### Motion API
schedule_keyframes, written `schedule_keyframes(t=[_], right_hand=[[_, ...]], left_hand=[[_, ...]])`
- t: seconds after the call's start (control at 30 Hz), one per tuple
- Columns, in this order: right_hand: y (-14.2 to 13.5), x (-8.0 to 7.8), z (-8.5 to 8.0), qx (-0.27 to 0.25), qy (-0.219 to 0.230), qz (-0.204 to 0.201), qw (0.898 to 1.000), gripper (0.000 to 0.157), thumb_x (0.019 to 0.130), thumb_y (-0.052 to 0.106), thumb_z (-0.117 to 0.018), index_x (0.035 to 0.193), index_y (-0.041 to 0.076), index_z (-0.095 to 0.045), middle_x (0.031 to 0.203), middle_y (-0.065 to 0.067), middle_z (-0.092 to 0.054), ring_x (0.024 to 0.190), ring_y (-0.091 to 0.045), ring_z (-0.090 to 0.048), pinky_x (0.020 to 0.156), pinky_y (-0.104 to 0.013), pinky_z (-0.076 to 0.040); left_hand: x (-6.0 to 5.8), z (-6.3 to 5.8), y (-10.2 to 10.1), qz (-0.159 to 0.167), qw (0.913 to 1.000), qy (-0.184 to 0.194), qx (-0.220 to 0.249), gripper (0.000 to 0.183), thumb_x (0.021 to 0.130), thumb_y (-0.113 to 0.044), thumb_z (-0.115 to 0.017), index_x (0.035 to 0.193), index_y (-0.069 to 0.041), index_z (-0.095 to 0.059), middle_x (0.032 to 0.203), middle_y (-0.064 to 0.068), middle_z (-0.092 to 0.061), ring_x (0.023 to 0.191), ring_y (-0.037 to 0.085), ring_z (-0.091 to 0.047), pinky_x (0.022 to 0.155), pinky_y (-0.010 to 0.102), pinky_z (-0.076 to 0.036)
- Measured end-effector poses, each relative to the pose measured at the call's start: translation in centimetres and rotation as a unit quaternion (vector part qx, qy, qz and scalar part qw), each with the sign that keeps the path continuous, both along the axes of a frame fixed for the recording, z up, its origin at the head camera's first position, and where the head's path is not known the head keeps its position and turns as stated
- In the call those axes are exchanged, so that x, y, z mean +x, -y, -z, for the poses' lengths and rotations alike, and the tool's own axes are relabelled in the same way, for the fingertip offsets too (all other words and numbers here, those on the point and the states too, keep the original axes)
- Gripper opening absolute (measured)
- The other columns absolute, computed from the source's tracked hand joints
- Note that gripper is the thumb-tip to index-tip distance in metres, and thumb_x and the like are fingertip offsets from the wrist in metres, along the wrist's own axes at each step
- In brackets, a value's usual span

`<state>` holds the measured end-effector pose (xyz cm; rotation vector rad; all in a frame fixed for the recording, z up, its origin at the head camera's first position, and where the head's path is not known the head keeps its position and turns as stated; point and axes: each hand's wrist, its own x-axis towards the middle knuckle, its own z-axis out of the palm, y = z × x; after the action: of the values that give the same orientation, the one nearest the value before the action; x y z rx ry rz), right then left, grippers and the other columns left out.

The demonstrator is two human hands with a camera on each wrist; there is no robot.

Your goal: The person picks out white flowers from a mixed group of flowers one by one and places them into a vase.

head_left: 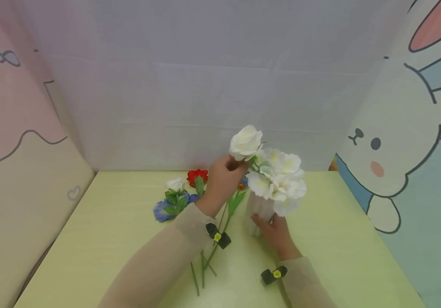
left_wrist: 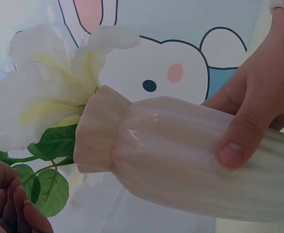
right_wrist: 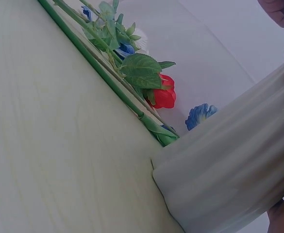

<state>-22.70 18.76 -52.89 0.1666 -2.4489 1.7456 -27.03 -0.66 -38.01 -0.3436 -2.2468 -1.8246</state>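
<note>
A white ribbed vase (head_left: pixel 258 211) stands on the table with large white flowers (head_left: pixel 279 177) spilling over its rim. My right hand (head_left: pixel 276 235) grips the vase low on its body, and in the left wrist view the thumb (left_wrist: pixel 234 145) lies across its side. Just above the vase's mouth, my left hand (head_left: pixel 222 179) pinches a white rose (head_left: pixel 245 142) below its bloom. Curled left fingers (left_wrist: pixel 32 213) show beside green leaves (left_wrist: pixel 53 189) in the left wrist view; the rose's bloom is out of that view. Where the rose's stem ends is hidden.
Left of the vase lie a red flower (head_left: pixel 197 176), blue flowers (head_left: pixel 162 211) and another white bloom (head_left: pixel 175 184). Their green stems (head_left: pixel 202 273) reach toward the near side of the yellow table (head_left: pixel 101 239). A pale curtain (head_left: pixel 212 85) hangs behind; printed panels flank the table.
</note>
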Motion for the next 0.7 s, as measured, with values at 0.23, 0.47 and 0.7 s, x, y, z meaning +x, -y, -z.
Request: schedule_keyframes(t=[0.23, 0.47, 0.7], right_hand=[[0.1, 0.1, -0.3, 0.001, 0.026, 0.005, 1.0, 0.061, 0.095, 0.028, -0.077, 0.141, 0.003, -0.046, 0.131, -0.019, -0.058, 0.122, -0.032, -0.057, 0.108, -0.049, -0.043], [0.0, 0.0, -0.2, -0.002, 0.034, 0.002, 0.999, 0.065, 0.095, 0.028, -0.077, 0.144, 0.003, -0.043, 0.134, -0.019, -0.057, 0.126, -0.033, -0.055, 0.111, -0.05, -0.04], [-0.1, -0.1, 0.0, 0.0, 0.012, -0.001, 1.0, 0.066, 0.094, 0.025, -0.078, 0.144, 0.002, -0.042, 0.134, -0.02, -0.057, 0.126, -0.035, -0.055, 0.112, -0.053, -0.039]], left_hand=[[1.4, 1.5, 2.1, -0.038, 0.9981, 0.024, 0.042, 0.015, 0.095, -0.024, -0.072, 0.096, -0.009, -0.076, 0.086, 0.002, -0.07, 0.078, 0.019, -0.064, 0.065, 0.033, -0.053], [3.1, 3.6, 4.6, -0.077, 0.9924, 0.011, 0.096, 0.011, 0.095, -0.016, -0.075, 0.096, -0.005, -0.076, 0.078, 0.004, -0.067, 0.067, 0.019, -0.061, 0.06, 0.029, -0.051], [5.1, 4.8, 7.3, -0.135, 0.9848, 0.016, 0.109, 0.011, 0.095, -0.016, -0.075, 0.096, -0.005, -0.074, 0.082, 0.006, -0.068, 0.072, 0.022, -0.062, 0.062, 0.025, -0.051]])
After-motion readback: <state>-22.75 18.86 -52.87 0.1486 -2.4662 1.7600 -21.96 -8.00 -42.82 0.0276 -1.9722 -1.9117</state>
